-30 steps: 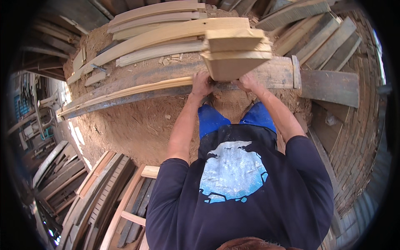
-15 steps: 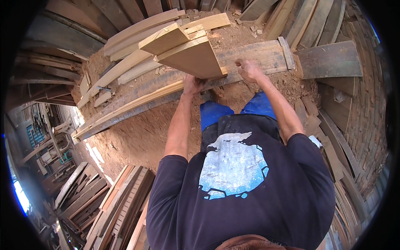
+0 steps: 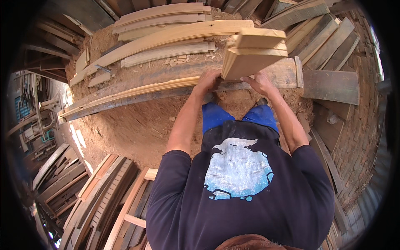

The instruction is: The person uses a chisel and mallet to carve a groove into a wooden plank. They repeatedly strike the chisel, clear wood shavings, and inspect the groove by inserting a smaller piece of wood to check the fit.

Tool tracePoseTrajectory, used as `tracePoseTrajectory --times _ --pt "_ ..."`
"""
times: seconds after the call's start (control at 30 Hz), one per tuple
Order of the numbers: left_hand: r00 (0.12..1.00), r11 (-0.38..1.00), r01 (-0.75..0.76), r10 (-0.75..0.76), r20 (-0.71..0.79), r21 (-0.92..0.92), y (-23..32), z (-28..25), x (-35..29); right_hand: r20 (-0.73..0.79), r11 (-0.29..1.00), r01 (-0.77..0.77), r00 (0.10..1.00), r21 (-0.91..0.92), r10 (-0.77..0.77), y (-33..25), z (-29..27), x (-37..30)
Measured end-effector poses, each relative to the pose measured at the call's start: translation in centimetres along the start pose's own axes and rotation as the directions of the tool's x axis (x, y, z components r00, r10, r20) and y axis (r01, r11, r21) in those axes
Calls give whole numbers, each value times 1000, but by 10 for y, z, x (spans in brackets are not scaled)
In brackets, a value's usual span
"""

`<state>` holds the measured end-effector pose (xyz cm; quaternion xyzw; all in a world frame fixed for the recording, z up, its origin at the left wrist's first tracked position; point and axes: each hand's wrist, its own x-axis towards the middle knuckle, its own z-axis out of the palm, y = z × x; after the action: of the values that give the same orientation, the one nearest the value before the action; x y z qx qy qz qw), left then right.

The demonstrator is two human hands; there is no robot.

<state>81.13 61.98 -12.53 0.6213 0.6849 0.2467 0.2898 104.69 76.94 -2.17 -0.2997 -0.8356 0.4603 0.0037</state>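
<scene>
Both hands are on the wood here: the left hand (image 3: 209, 81) is curled at the lower left edge of a short bundle of boards (image 3: 252, 62), its fingertips partly hidden, and the right hand (image 3: 261, 82) grips the lower right corner, thumb laid along the near edge. And there it stands, that bundle — upright between the hands, over the low, weathered bench (image 3: 285, 71), pale end grain up top, the boards pressed face to face with their ends slightly uneven.

Look left and there are long thin strips (image 3: 125, 95) running along the near edge of the bench, their right ends right beside the left hand. At the far right of the bench a narrow crosspiece (image 3: 299, 71) sits across the end. Just behind, a long pale plank (image 3: 166, 38) lies on the sawdust, bowed by the lens, with more boards (image 3: 162, 18) stacked beyond it and small offcuts (image 3: 177, 61) scattered close to the bench.

Blue trousers (image 3: 216, 116) below, a dark shirt (image 3: 233, 221) with a worn, light print — and down at the lower left, a pile of timber (image 3: 98, 193) beside a pale frame with crossbars (image 3: 118, 221).
</scene>
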Motion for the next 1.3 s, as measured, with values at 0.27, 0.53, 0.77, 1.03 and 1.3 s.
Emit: tracePoseTrajectory --times 0.27,0.53,0.77,1.03,1.3 --pt "953 961 261 -241 184 -91 3 -17 -3 -76 967 -13 997 -253 -7 41 30 -14" --pt "976 987 163 -161 148 -1 8 -14 -3 -126 959 -121 980 257 157 18 30 -6" --pt "984 989 150 -150 101 8 14 -9 3 93 893 168 986 -417 -142 92 41 8" --pt "990 992 120 -121 73 27 12 -7 5 -78 980 45 995 -195 -61 87 71 18" --pt "992 992 89 -96 78 88 7 -2 2 -3 917 243 966 -316 -257 94 68 27"
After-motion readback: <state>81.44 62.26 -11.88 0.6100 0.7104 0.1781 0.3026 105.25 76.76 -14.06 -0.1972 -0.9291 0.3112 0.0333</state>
